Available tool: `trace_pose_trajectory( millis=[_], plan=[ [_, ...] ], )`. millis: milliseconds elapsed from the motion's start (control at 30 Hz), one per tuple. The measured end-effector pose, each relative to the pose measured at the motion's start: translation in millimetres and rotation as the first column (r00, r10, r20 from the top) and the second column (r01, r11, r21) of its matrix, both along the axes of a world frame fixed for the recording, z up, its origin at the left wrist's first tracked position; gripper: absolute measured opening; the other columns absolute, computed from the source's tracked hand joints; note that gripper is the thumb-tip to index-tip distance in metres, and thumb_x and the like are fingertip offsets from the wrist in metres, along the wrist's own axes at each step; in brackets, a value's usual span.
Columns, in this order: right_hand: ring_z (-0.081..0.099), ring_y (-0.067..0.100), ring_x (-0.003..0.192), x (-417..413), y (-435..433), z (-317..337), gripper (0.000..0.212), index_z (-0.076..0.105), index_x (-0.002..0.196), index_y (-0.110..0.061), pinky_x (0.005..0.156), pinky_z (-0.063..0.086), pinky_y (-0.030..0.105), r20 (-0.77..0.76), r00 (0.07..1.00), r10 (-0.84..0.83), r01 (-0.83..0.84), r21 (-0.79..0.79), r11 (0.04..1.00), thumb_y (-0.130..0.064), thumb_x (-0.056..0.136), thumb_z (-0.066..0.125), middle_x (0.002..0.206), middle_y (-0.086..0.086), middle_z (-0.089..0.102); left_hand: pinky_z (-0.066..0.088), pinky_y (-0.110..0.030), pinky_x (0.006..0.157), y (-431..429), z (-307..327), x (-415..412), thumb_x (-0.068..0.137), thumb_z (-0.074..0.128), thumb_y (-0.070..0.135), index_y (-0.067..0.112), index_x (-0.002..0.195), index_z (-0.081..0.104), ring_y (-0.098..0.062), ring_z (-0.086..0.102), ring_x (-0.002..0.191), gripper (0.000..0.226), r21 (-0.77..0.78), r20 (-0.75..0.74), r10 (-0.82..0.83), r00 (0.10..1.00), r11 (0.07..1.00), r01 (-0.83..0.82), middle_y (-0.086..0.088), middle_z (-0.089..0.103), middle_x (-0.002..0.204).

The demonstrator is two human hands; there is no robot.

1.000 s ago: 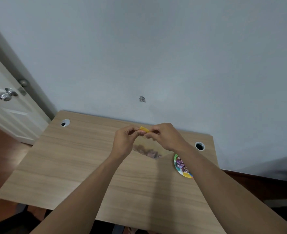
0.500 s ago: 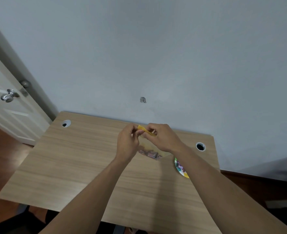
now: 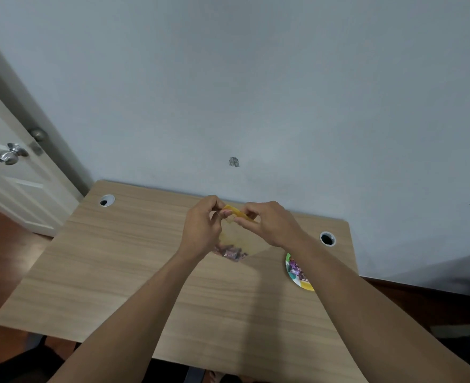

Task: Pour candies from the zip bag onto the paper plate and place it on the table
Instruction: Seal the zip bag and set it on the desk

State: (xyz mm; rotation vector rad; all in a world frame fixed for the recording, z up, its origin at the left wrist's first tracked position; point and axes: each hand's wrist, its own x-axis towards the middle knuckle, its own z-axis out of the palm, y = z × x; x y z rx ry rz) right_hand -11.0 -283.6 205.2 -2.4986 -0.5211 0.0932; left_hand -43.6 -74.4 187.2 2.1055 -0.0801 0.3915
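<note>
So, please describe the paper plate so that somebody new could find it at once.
Start at the wooden table against the wall and go to its right side, near the round cable hole. The paper plate lies flat just in front of it, partly hidden by the right forearm. It alone has a colourful print: green, purple, yellow.

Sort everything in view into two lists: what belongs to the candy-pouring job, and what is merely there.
Belongs to the job:
clear zip bag with yellow seal strip
wrapped candies in the bag's bottom
colourful round paper plate
left hand
right hand
light wooden table

Merely there:
white door with silver knob
two cable holes
</note>
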Motion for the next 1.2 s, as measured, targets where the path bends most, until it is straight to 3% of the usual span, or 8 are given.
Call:
trace_pose_trajectory(
  millis=[133,333,567,767,900,1033,1200],
  plan=[
    [0.068,0.009,0.079,3.0,-2.5,-4.0,0.031,0.073,0.095,-0.031,0.064,0.046,0.031,0.034,0.999,0.003,-0.002,-0.018,1.000,-0.062,0.096,0.066,0.091,-0.016,0.079,0.041,-0.007,0.071,8.2,4.8,1.4,0.097,0.078,0.016,0.006,0.082,0.067,-0.007,0.065,0.082,0.021,-0.019,0.034,0.028,0.999,0.999,-0.027,-0.002,0.072,0.078],
    [0.057,-0.004,0.063,4.0,-9.3,-13.7,0.026,0.072,0.095,-0.034,0.061,0.041,0.031,0.007,1.000,-0.028,0.028,-0.013,1.000,-0.060,0.096,0.068,0.089,-0.015,0.077,0.039,-0.008,0.068,17.8,3.5,5.6,0.097,0.077,0.015,0.008,0.082,0.066,0.005,0.060,0.074,0.021,-0.043,0.008,0.069,0.998,0.997,-0.069,0.005,0.067,0.075],
    [0.055,-0.002,0.060,0.7,-21.2,-20.4,0.030,0.070,0.089,-0.029,0.057,0.038,0.033,-0.002,0.999,-0.037,0.037,-0.046,0.998,-0.058,0.098,0.068,0.075,-0.010,0.069,0.040,-0.017,0.063,32.0,-4.2,11.0,0.098,0.075,0.013,0.007,0.082,0.068,-0.014,0.058,0.070,0.019,-0.133,-0.062,0.123,0.990,0.983,-0.130,-0.006,0.071,0.076],
    [0.063,0.011,0.072,-4.4,-32.6,-39.7,0.033,0.068,0.089,-0.030,0.070,0.055,0.040,-0.033,0.997,-0.069,0.065,-0.110,0.992,-0.062,0.096,0.065,0.080,-0.010,0.073,0.039,-0.015,0.061,41.2,-26.0,13.2,0.098,0.075,0.012,0.012,0.078,0.067,0.003,0.055,0.061,0.021,-0.214,-0.186,0.161,0.969,0.956,-0.200,0.020,0.068,0.065],
    [0.066,0.012,0.074,-9.4,-41.6,-56.4,0.039,0.068,0.088,-0.029,0.071,0.057,0.043,-0.083,0.994,-0.073,0.064,-0.100,0.993,-0.068,0.094,0.063,0.082,-0.010,0.075,0.038,-0.014,0.057,44.0,-43.5,8.5,0.099,0.074,0.012,0.003,0.081,0.068,0.001,0.053,0.058,0.020,-0.189,-0.234,0.182,0.955,0.955,-0.228,0.008,0.066,0.070],
    [0.067,0.015,0.074,-18.7,-47.8,-72.2,0.042,0.068,0.085,-0.027,0.073,0.056,0.044,-0.157,0.983,-0.097,0.083,-0.094,0.992,-0.068,0.092,0.063,0.077,-0.006,0.073,0.039,-0.015,0.058,47.3,-62.4,3.7,0.098,0.075,0.014,0.006,0.079,0.069,0.000,0.055,0.059,0.021,-0.143,-0.286,0.165,0.944,0.967,-0.212,0.006,0.067,0.069],
    [0.066,0.016,0.076,-31.3,-47.8,-90.3,0.048,0.067,0.080,-0.022,0.072,0.057,0.049,-0.186,0.982,-0.045,0.011,-0.180,0.984,-0.065,0.098,0.058,0.076,-0.006,0.074,0.042,-0.020,0.061,51.7,-92.6,-8.3,0.096,0.077,0.017,0.008,0.078,0.069,-0.021,0.059,0.066,0.022,-0.101,-0.346,0.142,0.927,0.977,-0.188,-0.011,0.076,0.077]
  ],
)
